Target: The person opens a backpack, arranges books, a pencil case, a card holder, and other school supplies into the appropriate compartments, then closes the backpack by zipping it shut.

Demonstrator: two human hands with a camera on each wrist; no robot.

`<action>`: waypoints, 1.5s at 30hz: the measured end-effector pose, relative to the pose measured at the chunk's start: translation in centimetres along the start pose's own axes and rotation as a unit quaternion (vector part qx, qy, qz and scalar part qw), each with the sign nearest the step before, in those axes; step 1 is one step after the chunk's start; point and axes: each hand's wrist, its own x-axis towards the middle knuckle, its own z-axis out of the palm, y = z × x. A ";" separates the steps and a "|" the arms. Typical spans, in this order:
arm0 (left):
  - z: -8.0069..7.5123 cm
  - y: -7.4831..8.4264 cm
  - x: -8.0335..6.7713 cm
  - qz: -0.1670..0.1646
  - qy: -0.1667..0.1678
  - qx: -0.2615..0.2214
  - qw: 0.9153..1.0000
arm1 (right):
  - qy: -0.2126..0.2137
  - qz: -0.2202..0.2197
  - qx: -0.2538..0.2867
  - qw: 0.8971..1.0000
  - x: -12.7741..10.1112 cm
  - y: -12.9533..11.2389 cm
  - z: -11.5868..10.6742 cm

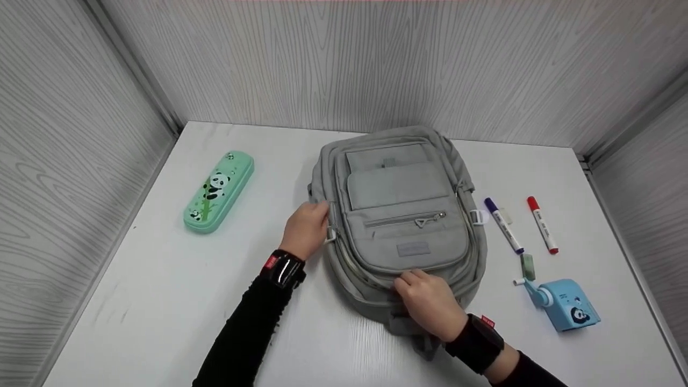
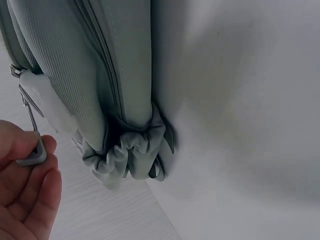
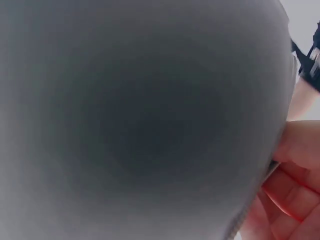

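Observation:
A grey backpack (image 1: 400,185) lies on the table with its front pockets facing up. At its left side my left hand (image 1: 305,230) pinches a zipper pull (image 2: 36,152) between thumb and fingers; a short cord joins the pull to the zipper. My right hand (image 1: 430,301) grips the fabric edge at the lower part of the bag, just below the front pocket (image 1: 414,250). In the right wrist view, blurred grey fabric (image 3: 150,120) fills most of the picture, and the curled fingers (image 3: 295,192) show at the right.
Left of the bag lies a green panda pencil case (image 1: 219,192). To its right are a blue marker (image 1: 504,226), a red marker (image 1: 543,224), a small green eraser (image 1: 528,267) and a blue crank pencil sharpener (image 1: 570,305). Panels wall the table (image 1: 161,301) at back and sides.

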 end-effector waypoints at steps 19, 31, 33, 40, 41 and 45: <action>-2.7 -6.1 0.6 -0.176 -0.041 0.016 0.983 | -0.015 0.044 0.036 0.998 -2.3 3.0 -1.2; -7.0 -17.6 -6.2 -0.409 -0.147 0.052 0.899 | 0.071 0.082 0.107 0.988 -0.9 5.6 -4.6; -7.0 -17.9 -6.7 -0.407 -0.133 0.051 0.902 | 0.087 0.100 0.121 0.984 0.0 6.1 -5.4; -8.0 -17.8 -6.8 -0.390 -0.111 0.008 0.914 | 0.140 0.139 0.165 0.966 3.2 7.7 -6.9; -8.3 -17.6 -7.0 -0.388 -0.112 -0.006 0.915 | 0.145 0.141 0.167 0.965 3.6 7.9 -6.9; -10.2 -16.3 -8.1 -0.366 -0.139 -0.062 0.918 | 0.150 0.153 0.175 0.961 4.7 8.3 -7.0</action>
